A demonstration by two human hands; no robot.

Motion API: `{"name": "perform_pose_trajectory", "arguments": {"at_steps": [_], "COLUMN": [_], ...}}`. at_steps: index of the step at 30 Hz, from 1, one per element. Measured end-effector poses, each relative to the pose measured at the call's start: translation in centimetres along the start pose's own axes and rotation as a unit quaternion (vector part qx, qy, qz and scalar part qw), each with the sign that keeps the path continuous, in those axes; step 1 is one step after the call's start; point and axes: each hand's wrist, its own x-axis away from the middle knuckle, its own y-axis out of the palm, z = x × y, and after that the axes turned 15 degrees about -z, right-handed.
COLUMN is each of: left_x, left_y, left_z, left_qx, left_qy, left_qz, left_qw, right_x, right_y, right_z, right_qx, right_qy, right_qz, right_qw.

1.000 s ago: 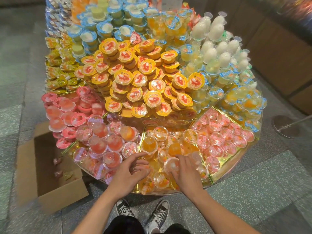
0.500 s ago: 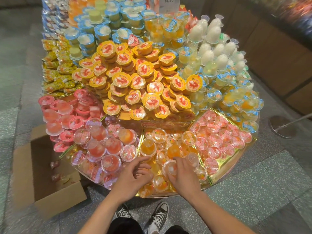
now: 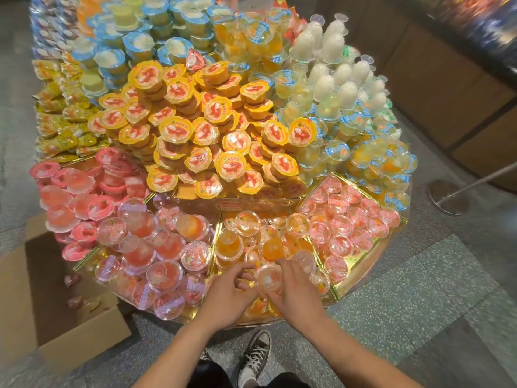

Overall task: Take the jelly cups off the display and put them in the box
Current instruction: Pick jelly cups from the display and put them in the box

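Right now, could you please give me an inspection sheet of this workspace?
Surface: display, gold trays packed with cups.
Job's things: orange jelly cups in the front tray; cardboard box on the floor at left, a few cups inside.
Clutter: yellow-lidded cups heaped mid-display.
Grippers: left hand and right hand among the front cups; right holds a clear cup.
Cables: nothing seen.
Surroundings: speckled floor, stanchion base at right.

Round display [image 3: 361, 271] with gold-lined tray sections, heaped with jelly cups: orange cups [image 3: 229, 242] at the near centre, red cups [image 3: 140, 253] left, pink-lidded cups [image 3: 349, 222] right, a yellow-lidded mound [image 3: 212, 135] behind. Speckled floor [image 3: 419, 303] carries the display. An open cardboard box [image 3: 70, 331] sits on the floor just left.
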Motion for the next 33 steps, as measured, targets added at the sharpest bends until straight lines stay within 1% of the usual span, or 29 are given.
{"name": "perform_pose_trajectory", "arguments": {"at_steps": [7, 9, 14, 18, 22, 24, 26, 29, 33], "left_x": [-0.9, -1.1, -2.0, -3.3, -5.4, -6.9, -8.6, -11.1, -14.4], "left_y": [0.2, 0.6, 0.9, 0.4, 0.3, 0.4, 0.5, 0.8, 1.2], "left_z": [-0.7, -0.7, 0.4, 2.9, 5.3, 6.0, 6.4, 6.7, 6.4], "left_qx": [-0.073, -0.069, -0.066, -0.089, -0.125, -0.151, -0.185, -0.231, -0.280], "left_qy": [-0.043, -0.051, -0.046, -0.030, -0.024, -0.033, -0.051, -0.082, -0.141], "left_qz": [0.005, 0.005, 0.034, 0.059, 0.061, 0.059, 0.058, 0.048, 0.023], "left_qw": [0.996, 0.996, 0.996, 0.994, 0.990, 0.986, 0.980, 0.968, 0.949], "right_x": [0.2, 0.8, 2.9, 3.2, 2.4, 1.8, 0.8, -1.2, -4.5], "right_y": [-0.4, -1.1, -5.2, -9.0, -11.9, -12.8, -13.3, -12.9, -10.3], "right_z": [-0.1, -0.3, 0.0, 2.3, 5.4, 6.8, 8.1, 10.0, 12.0], "right_qx": [-0.017, -0.021, -0.024, -0.057, -0.127, -0.172, -0.212, -0.278, -0.380], "right_qy": [-0.038, -0.050, -0.080, -0.077, -0.039, -0.013, 0.019, 0.081, 0.162], "right_qz": [-0.006, -0.007, -0.028, -0.028, 0.016, 0.045, 0.058, 0.039, -0.022], "right_qw": [0.999, 0.998, 0.996, 0.995, 0.991, 0.984, 0.975, 0.956, 0.910]}}
